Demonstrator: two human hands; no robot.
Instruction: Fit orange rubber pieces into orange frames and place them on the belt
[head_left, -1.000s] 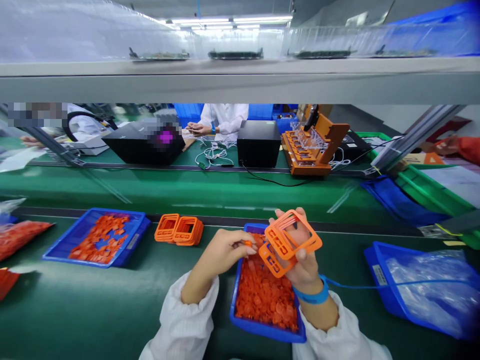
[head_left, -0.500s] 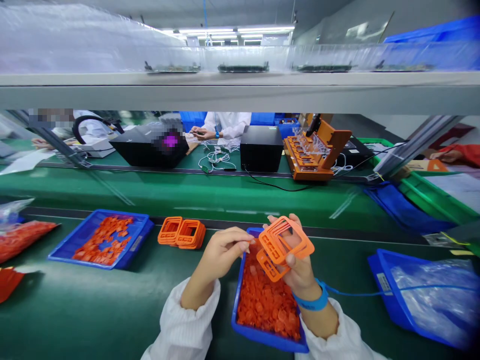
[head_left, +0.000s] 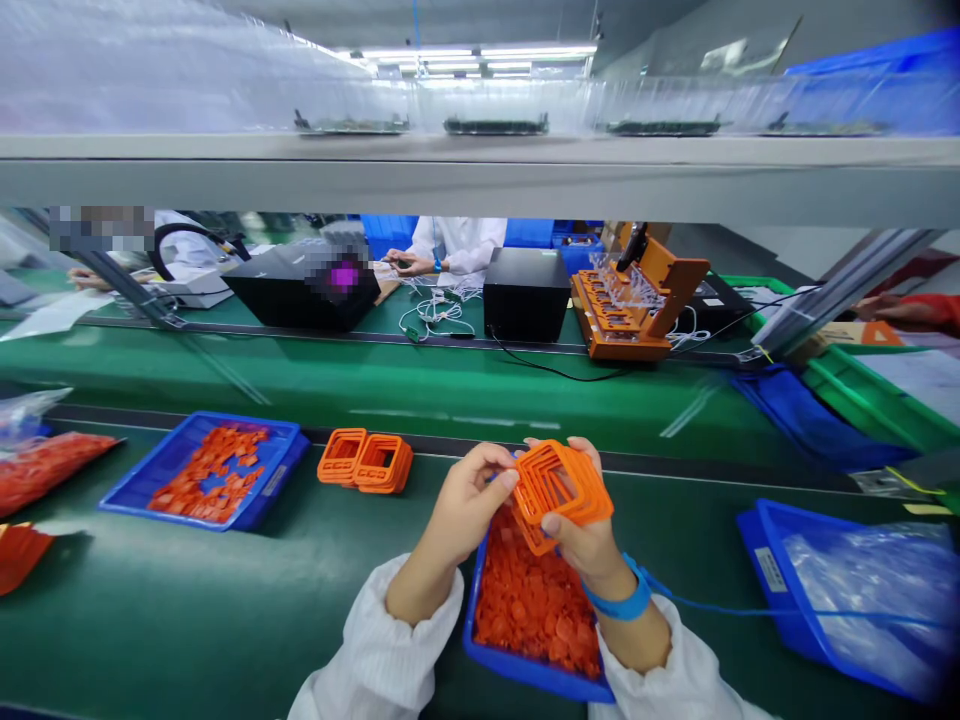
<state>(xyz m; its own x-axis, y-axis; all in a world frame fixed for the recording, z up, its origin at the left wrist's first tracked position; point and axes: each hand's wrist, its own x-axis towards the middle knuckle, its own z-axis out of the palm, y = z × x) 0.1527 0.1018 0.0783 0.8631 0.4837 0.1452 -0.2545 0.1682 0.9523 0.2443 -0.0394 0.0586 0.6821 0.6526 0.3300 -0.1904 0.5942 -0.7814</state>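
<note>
My right hand (head_left: 589,535), with a blue band at the wrist, is closed round a stack of orange plastic frames (head_left: 562,485). Thumb and fingers of my left hand (head_left: 472,505) are pinched at the left edge of that stack; whether a small piece sits between the fingertips is hidden. Below both hands lies a blue tray (head_left: 525,678) filled with small orange plastic pieces (head_left: 532,610). Two more stacks of orange frames (head_left: 365,460) stand side by side on the green table, left of my hands.
Farther left is another blue tray (head_left: 262,512) with scattered orange pieces, beside a bag of orange parts (head_left: 52,465). A blue bin (head_left: 772,560) with clear plastic bags stands right. A shelf (head_left: 480,190) spans above. Co-workers sit across the bench, near black boxes (head_left: 525,295) and an orange fixture (head_left: 630,305).
My left hand has moved right and up to meet the frame stack. The frames in my right hand have turned and now sit closer together.
</note>
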